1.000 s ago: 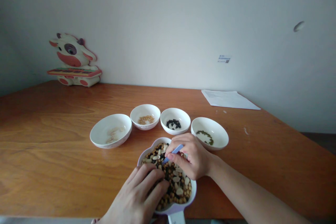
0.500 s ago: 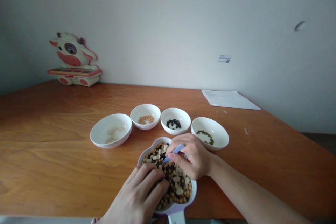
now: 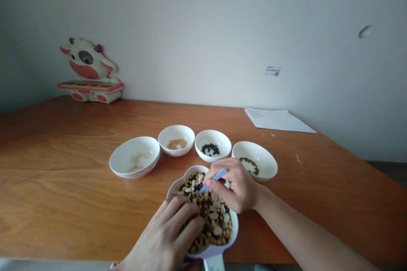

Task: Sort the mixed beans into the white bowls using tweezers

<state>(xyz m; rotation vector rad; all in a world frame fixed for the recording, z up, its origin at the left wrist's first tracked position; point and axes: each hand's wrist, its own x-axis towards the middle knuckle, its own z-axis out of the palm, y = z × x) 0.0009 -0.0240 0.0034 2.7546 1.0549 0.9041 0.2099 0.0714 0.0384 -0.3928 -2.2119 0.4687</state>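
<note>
A pale lilac bowl (image 3: 233, 230) of mixed beans stands at the table's near edge. My left hand (image 3: 165, 237) lies over its near left rim, fingers wrapped on it. My right hand (image 3: 235, 184) pinches blue tweezers (image 3: 212, 180), their tip down among the beans. Behind the bowl stands a row of white dishes: one with pale beans (image 3: 134, 162), one with yellow beans (image 3: 176, 140), one with black beans (image 3: 213, 145), one with green beans (image 3: 255, 160).
A cow-shaped toy with a small keyboard (image 3: 88, 74) stands at the far left by the wall. A sheet of paper (image 3: 276, 120) lies at the far right. The wooden table (image 3: 63, 178) runs wide on both sides.
My right hand has lifted slightly and tilted, with the tweezers' tip now a little higher in the beans. My left hand has stayed on the bowl.
</note>
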